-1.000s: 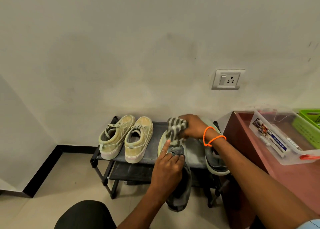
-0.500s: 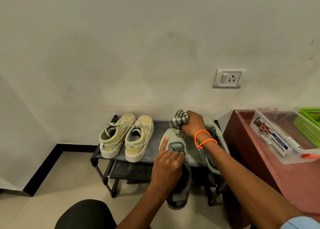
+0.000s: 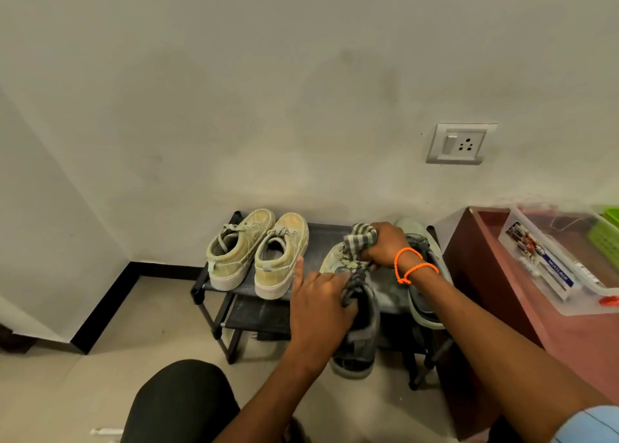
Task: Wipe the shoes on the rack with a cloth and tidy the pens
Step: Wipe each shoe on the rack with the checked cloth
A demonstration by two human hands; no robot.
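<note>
1. Compared with half a second ago, the right hand [image 3: 385, 246] has drawn the striped cloth [image 3: 358, 241] a little back from the toe toward the laces of the grey shoe [image 3: 355, 312]; the left hand [image 3: 318, 305] has barely shifted.
2. Right-hand fingers are curled tight round the bunched cloth, pressing it onto the shoe's pale toe at about 12 o'clock from the left hand.
3. Left-hand fingers grip the shoe's tongue and collar, with the index finger pointing out straight toward 11 o'clock.
4. Its long axis runs from 12 to 6 o'clock: toe resting on the top shelf of the rack [image 3: 207, 285], heel hanging past the front edge toward the person.
5. Cloth and right hand sit at the far end of that axis, so I judge the next stroke would travel along it toward 6 o'clock, where the left hand blocks the path at the tongue.
6. Its mate [image 3: 422, 295] lies just beside at 3 o'clock, touching or nearly touching the right wrist; the two tan sneakers [image 3: 258, 251] stand at 9 o'clock with a strip of bare shelf between.
7. Open room is mainly toward the person, off the shelf's front edge.
8. A clear box [image 3: 552, 268] sits on the red tabletop [image 3: 586, 335] at 3 o'clock; no pens can be made out.
</note>
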